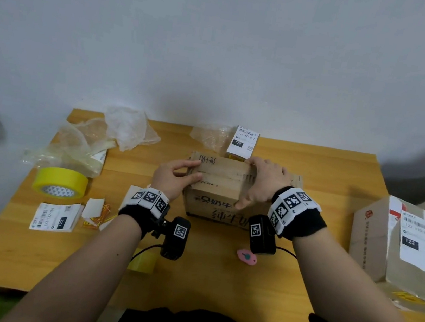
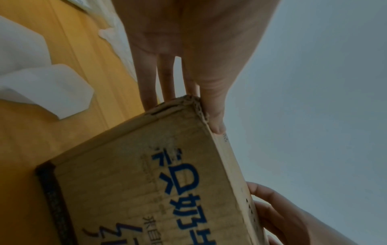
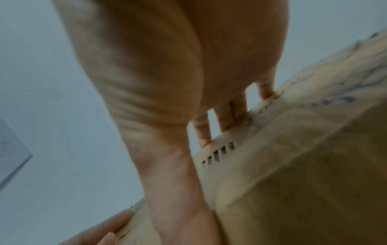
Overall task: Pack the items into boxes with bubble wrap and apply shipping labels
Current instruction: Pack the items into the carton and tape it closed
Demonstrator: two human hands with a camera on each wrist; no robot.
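My left hand (image 1: pixel 173 176) and right hand (image 1: pixel 262 180) press flat on the box (image 1: pixel 215 188), mid-frame on the surface (image 1: pixel 216 284). Its inside is hidden. Its long side runs left to right; the print faces me.

Two hands (image 1: pixel 176 175) – three cardboard boxes (image 1: pixel 215 188), two yellow tape rolls (image 1: pixel 60 183), crumpled bubble wrap (image 1: pixel 128 130) – two pieces.
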